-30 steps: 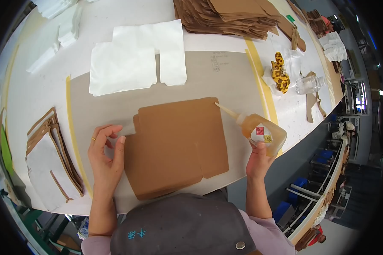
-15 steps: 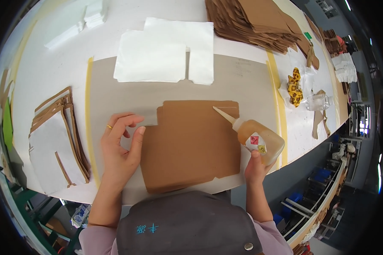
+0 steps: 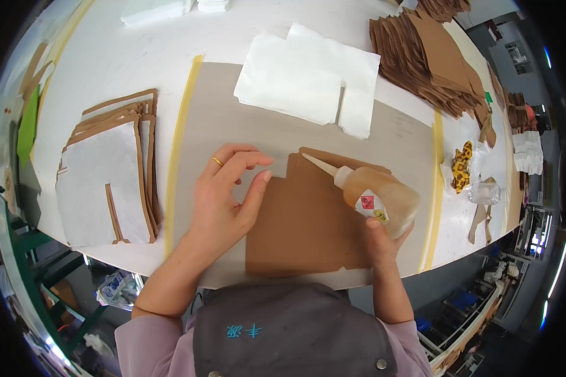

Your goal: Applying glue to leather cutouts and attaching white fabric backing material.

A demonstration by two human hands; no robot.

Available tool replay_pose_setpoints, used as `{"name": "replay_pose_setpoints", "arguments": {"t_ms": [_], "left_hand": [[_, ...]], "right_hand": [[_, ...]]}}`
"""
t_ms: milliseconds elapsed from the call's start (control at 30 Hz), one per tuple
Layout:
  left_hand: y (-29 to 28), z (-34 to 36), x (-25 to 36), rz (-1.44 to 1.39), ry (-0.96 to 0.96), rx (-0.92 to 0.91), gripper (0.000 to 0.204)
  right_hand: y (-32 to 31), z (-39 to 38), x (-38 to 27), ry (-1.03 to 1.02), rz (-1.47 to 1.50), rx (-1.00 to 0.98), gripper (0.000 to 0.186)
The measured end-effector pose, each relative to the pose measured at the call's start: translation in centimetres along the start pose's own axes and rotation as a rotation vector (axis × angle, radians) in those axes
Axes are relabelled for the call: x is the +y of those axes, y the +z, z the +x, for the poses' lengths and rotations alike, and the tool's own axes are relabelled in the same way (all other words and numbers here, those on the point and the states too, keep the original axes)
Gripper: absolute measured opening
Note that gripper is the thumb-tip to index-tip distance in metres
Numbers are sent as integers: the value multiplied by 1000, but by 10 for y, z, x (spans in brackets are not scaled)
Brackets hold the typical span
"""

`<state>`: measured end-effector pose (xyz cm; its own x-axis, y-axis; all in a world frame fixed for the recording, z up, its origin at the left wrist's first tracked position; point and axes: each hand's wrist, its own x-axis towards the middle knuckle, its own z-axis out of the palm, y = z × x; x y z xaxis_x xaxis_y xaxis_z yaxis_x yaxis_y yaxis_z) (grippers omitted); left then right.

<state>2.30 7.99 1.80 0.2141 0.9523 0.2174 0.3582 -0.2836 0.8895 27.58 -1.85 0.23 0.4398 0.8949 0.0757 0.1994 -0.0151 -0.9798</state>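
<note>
A brown sheet (image 3: 308,226), cut with notched edges, lies flat on the grey mat (image 3: 214,113) before me. My right hand (image 3: 383,245) grips a squeeze bottle (image 3: 390,195) of amber liquid, tilted so that its long thin nozzle (image 3: 319,164) points to the sheet's upper left corner. Whether the tip touches the sheet is hard to tell. My left hand (image 3: 223,195) hovers by the sheet's left edge, fingers curved, thumb apart, holding nothing. Beyond the sheet rests a white, slotted piece (image 3: 302,78).
At left are several white-faced pieces with brown edges (image 3: 107,176). A large pile of brown sheets (image 3: 434,63) occupies the far right. Near the right edge sit a spotted yellow cloth (image 3: 462,166) and a clear jar (image 3: 484,193). Yellow tape strips (image 3: 185,132) border the mat.
The nozzle has travelled leftward along the sheet's far edge, from its right part to its left corner. My view has shifted, so the table's things appear farther right.
</note>
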Motion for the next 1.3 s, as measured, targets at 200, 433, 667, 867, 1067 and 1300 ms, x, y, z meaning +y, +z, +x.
{"name": "replay_pose_setpoints", "arguments": {"t_ms": [200,433,667,867,1067,1300], "left_hand": [[-2,2,-2,15,39,30,15],[-2,3,0,18,16,28,14],[-4,5,-8,-18,19,114,12],[-7,7,-9,-35,-7,124,9],[-4,7,-14,-33,-10,99,10],[4,12,-17,-50,44,154,11]], "right_hand": [[-14,13,-15,-109,-25,-178,77],[-4,-7,-9,-158,-44,-188,77],[19,1,2,6,146,-232,78],[12,9,0,95,170,-347,76],[6,-8,-2,125,201,-538,78],[-57,-23,14,333,433,-230,88]]}}
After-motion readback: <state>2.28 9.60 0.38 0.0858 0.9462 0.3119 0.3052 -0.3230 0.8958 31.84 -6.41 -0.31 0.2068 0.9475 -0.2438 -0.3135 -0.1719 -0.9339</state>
